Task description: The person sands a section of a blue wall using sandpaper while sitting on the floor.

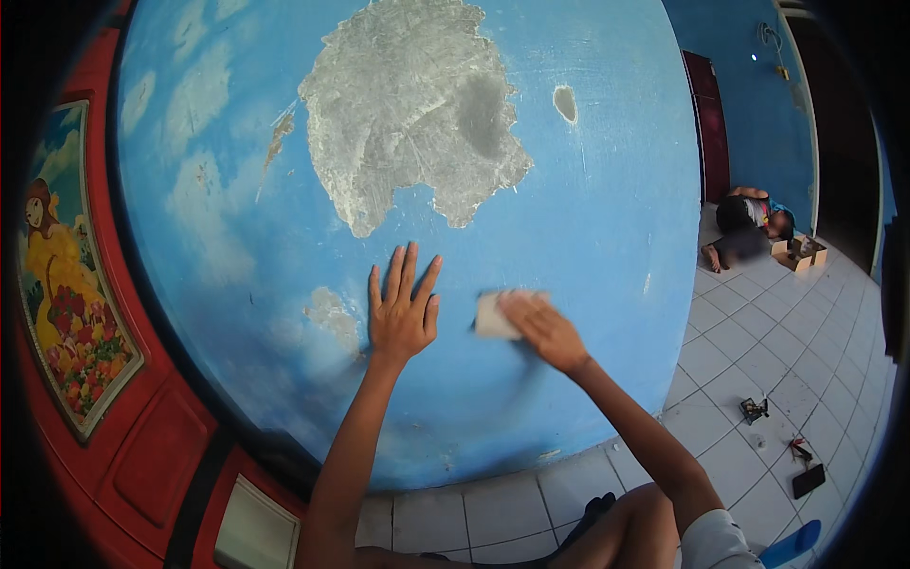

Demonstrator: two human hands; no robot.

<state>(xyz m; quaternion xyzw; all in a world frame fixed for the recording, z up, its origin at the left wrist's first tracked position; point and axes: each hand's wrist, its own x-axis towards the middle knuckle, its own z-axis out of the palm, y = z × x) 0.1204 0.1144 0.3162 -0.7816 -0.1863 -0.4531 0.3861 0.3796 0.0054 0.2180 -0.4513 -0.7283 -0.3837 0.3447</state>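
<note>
A blue painted wall with cloud-like white patches fills the middle of the view. My left hand rests flat against it, fingers spread and holding nothing. To its right, my right hand presses a pale beige sheet to the paint; it looks like folded sandpaper, though motion blur hides its surface. Above both hands is a large bare grey patch with ragged, peeled paint edges. A smaller bare patch lies left of my left hand, and a little grey spot sits at the upper right.
A red cabinet with a picture panel borders the left. On the tiled floor at right lie a black flat object, small tools and a blue item. Farther back, a person lies beside an open cardboard box.
</note>
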